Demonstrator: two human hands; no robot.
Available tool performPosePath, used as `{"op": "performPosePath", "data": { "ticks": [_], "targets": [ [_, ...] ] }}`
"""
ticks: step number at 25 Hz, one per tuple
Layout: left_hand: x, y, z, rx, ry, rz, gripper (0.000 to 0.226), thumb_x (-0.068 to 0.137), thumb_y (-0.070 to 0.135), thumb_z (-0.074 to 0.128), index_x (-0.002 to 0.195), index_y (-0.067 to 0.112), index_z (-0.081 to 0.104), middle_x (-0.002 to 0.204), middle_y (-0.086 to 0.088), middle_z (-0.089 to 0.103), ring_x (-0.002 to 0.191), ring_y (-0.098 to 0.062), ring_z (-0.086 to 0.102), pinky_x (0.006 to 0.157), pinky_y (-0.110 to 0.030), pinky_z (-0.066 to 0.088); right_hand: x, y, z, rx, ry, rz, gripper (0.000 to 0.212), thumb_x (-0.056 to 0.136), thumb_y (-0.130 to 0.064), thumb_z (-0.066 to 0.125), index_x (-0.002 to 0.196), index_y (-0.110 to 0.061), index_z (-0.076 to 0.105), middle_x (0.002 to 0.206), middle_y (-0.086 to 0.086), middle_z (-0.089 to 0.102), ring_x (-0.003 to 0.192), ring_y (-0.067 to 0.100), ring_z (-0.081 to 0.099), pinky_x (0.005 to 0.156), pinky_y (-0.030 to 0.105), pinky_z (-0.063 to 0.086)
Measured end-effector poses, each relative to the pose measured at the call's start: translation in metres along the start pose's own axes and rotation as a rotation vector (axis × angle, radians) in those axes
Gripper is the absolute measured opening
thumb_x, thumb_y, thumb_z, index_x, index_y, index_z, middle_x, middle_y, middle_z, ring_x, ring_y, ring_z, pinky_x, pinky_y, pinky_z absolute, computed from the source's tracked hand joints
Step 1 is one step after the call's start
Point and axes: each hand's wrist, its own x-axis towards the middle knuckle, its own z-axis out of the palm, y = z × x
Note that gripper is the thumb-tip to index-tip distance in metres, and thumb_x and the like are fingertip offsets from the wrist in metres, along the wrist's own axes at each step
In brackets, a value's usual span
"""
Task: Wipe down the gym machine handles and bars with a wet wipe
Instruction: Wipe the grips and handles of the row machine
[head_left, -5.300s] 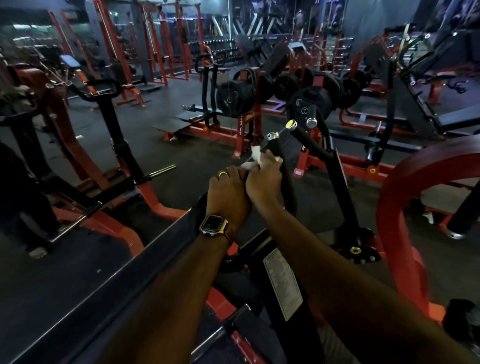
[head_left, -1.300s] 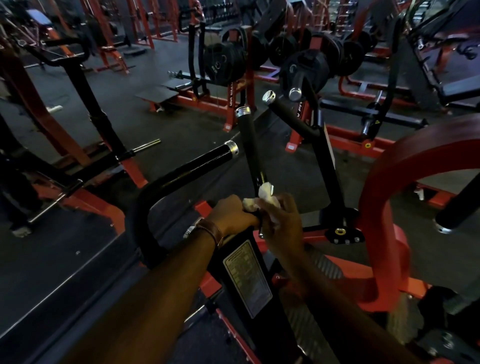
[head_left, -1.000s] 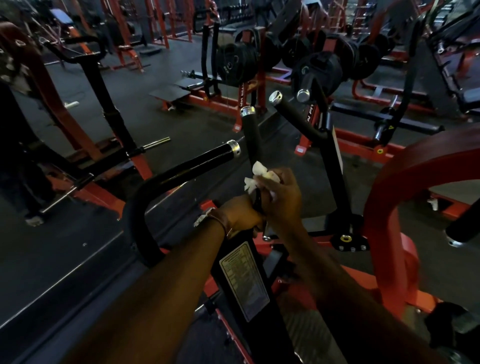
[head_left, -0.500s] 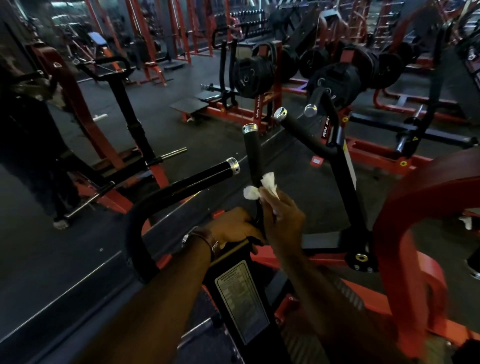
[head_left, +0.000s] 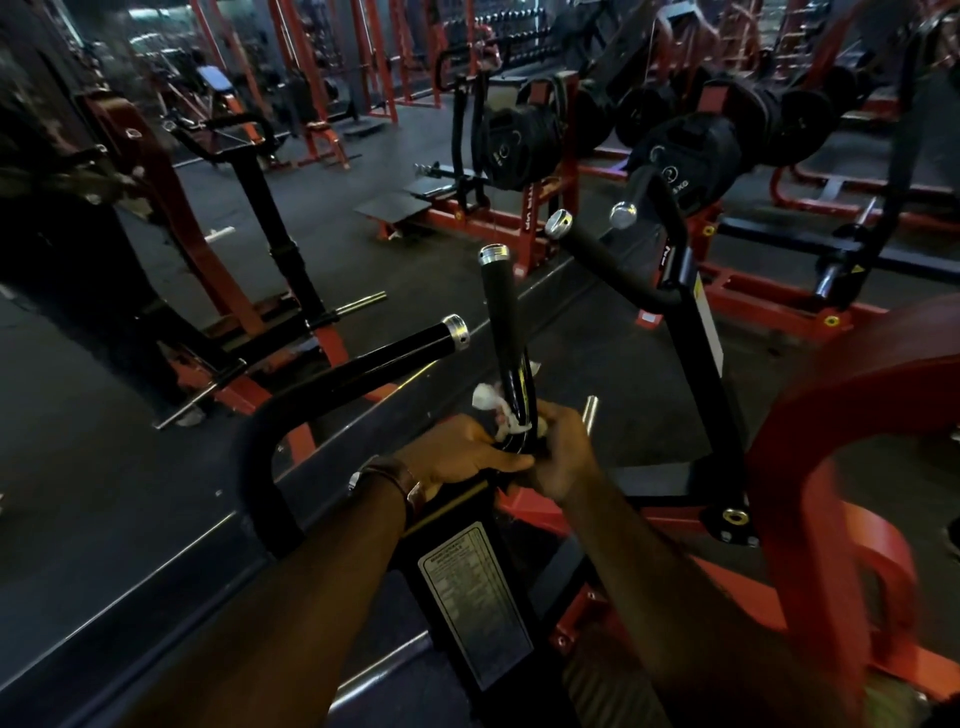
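A black upright handle (head_left: 503, 322) with a chrome end cap rises from the machine in front of me. A white wet wipe (head_left: 494, 408) is wrapped round its lower part. My right hand (head_left: 563, 452) grips the wipe against the handle near its base. My left hand (head_left: 457, 457), with a watch on the wrist, holds the handle's base just below and left of the wipe. A second black handle (head_left: 384, 358) juts out to the left, and two more handles (head_left: 597, 249) stand to the right.
A red curved frame (head_left: 831, 415) stands close on the right. A black post with a label plate (head_left: 475, 603) runs down below my hands. Weight plates (head_left: 519, 140) on red racks and other machines fill the floor ahead. A mirror wall lies to the left.
My right hand has slid the wipe down the upright handle from about mid-height to near its base. My left hand has stayed at the base.
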Motion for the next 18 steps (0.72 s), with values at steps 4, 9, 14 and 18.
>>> {"op": "performPosePath", "data": {
  "ticks": [4,9,14,18],
  "targets": [
    [-0.001,0.001,0.000,-0.029,0.026,0.004,0.055,0.063,0.040,0.090,0.088,-0.006,0.072,0.090,-0.019,0.075,0.078,-0.027,0.069,0.092,-0.055,0.056,0.012,-0.022,0.018,0.005,0.060,0.063,0.042,0.098,-0.020,0.038,0.088,0.004,0.071,0.072,0.014,0.068,0.058,0.024,0.068,0.050,0.028,0.055],
    [-0.002,0.002,0.001,-0.095,-0.007,0.009,0.039,0.080,0.022,0.083,0.093,-0.012,0.070,0.090,-0.022,0.073,0.070,-0.025,0.069,0.074,-0.040,0.060,0.010,-0.015,0.006,-0.011,0.023,0.035,0.043,0.100,-0.017,0.037,0.091,0.002,0.074,0.075,0.012,0.072,0.063,0.022,0.071,0.054,0.029,0.057],
    [0.002,0.001,0.002,-0.124,0.011,-0.022,0.041,0.093,0.043,0.066,0.096,0.002,0.073,0.089,-0.015,0.075,0.081,-0.031,0.070,0.087,-0.048,0.057,0.019,-0.026,0.015,-0.163,-0.008,-0.166,0.033,0.094,-0.023,0.051,0.090,0.001,0.074,0.083,0.014,0.062,0.064,0.020,0.061,0.055,0.030,0.052],
    [0.006,0.002,0.000,0.026,0.091,0.008,0.034,0.103,0.032,0.050,0.105,0.006,0.073,0.102,-0.011,0.073,0.097,-0.031,0.069,0.096,-0.048,0.053,0.021,-0.005,0.005,-1.032,0.412,-0.954,0.022,0.099,-0.014,0.056,0.108,-0.001,0.071,0.087,0.003,0.069,0.075,0.002,0.064,0.066,0.016,0.051]
  ]
}}
